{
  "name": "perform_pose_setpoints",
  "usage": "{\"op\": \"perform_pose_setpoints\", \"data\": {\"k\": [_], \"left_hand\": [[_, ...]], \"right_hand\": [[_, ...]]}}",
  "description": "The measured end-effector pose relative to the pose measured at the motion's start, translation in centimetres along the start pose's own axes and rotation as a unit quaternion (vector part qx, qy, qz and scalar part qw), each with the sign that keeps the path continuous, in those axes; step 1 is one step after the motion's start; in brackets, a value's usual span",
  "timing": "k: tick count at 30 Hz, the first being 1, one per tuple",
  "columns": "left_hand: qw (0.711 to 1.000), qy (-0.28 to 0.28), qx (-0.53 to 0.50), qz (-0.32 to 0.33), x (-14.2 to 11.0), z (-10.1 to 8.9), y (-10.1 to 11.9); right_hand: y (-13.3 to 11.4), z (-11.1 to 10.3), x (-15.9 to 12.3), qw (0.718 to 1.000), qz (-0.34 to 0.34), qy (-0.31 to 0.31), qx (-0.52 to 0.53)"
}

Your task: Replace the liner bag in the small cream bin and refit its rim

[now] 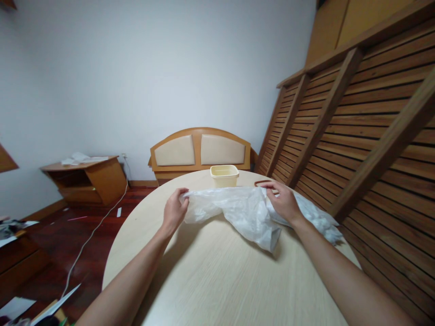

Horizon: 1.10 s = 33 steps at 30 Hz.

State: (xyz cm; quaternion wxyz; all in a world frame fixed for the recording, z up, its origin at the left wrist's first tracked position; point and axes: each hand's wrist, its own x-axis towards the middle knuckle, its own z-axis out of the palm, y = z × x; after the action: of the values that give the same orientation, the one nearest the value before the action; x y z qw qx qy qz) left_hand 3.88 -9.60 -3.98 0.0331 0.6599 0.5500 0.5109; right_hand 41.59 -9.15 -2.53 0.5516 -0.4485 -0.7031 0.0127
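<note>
A thin, whitish, see-through plastic bag (241,210) is stretched sideways above the round table (210,280). My left hand (176,209) pinches its left end between thumb and fingers. At the other end, my right hand (282,200) is closed on the bag's upper right edge. The lower right part of the bag sags toward the tabletop. Behind it stands a pale yellow square tub (224,175), its lower part hidden by the plastic. A brown curved handle or rim (261,182) shows just beyond my right fingers; what it belongs to is hidden.
Right of my right hand lies a clear bag of white, lumpy pieces (317,217) near the table edge. A slatted wooden frame (340,136) leans along the right side. Beyond the table is a headboard (200,149). A white cable (91,235) crosses the floor at left.
</note>
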Motion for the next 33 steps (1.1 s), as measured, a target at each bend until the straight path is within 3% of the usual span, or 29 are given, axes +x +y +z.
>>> {"op": "perform_pose_setpoints", "data": {"k": [4, 7, 12, 16, 20, 23, 27, 33], "left_hand": [[1.0, 0.005, 0.019, 0.017, 0.1, 0.1, -0.4], [0.999, -0.023, 0.006, 0.041, -0.1, 0.4, -0.3], [0.982, -0.137, -0.007, 0.128, -1.3, 1.0, 0.9], [0.948, -0.248, -0.04, 0.193, -2.4, 1.0, 2.5], [0.909, -0.336, -0.097, 0.227, -3.0, 0.6, 4.1], [0.897, -0.365, -0.145, 0.202, -3.0, 0.4, 4.5], [0.918, -0.34, -0.161, 0.126, -2.7, 0.7, 3.7], [0.924, -0.346, -0.111, 0.118, -2.7, 1.1, 2.5]], "right_hand": [[1.1, -0.2, 0.2, 1.0, -0.004, -0.015, -0.018], [0.8, -0.2, 0.1, 0.999, -0.003, -0.038, -0.022], [-2.7, 0.9, -0.7, 0.988, -0.047, -0.145, -0.017], [-5.2, 2.3, -1.9, 0.964, -0.108, -0.238, -0.04], [-6.1, 3.1, -2.7, 0.945, -0.162, -0.277, -0.056], [-6.0, 3.3, -2.8, 0.938, -0.182, -0.289, -0.065], [-4.7, 3.2, -2.3, 0.937, -0.182, -0.289, -0.072], [-2.6, 2.4, -1.7, 0.947, -0.155, -0.266, -0.09]]}}
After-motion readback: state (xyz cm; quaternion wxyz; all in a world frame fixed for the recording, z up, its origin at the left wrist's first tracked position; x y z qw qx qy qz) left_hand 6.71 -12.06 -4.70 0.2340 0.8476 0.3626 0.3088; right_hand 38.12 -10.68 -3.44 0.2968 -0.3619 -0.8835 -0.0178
